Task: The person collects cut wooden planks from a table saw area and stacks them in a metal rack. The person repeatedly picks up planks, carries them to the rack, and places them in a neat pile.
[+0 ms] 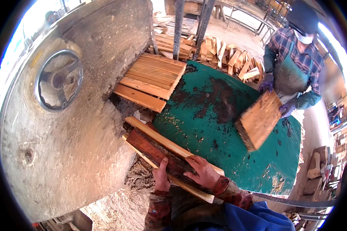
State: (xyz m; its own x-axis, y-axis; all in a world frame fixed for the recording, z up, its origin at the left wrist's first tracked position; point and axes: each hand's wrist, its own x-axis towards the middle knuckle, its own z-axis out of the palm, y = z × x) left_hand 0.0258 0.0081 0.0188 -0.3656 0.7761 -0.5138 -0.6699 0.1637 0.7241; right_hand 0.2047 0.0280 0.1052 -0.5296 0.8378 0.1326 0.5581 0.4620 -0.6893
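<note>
My left hand (161, 176) is closed on the near edge of a rough wooden slab (144, 146) with dark, bark-like reddish-brown faces, its thumb lying on top. My right hand (202, 172) grips the same slab from its far side, fingers bent over the top. A pale sawn plank (158, 137) runs along the slab's far side, partly under my right hand. Another pale edge (138, 151) shows on the near side; whether it belongs to the slab I cannot tell. The wood slants from upper left to lower right in front of my body, beside the green table (181, 134).
A tall machine housing (96, 146) with a handwheel (59, 80) stands at the left. Sawn boards (152, 75) lie side by side at the table's far left. Opposite, a co-worker (297, 57) in gloves holds a blurred wooden block (262, 121). Cut wood (231, 56) is piled behind.
</note>
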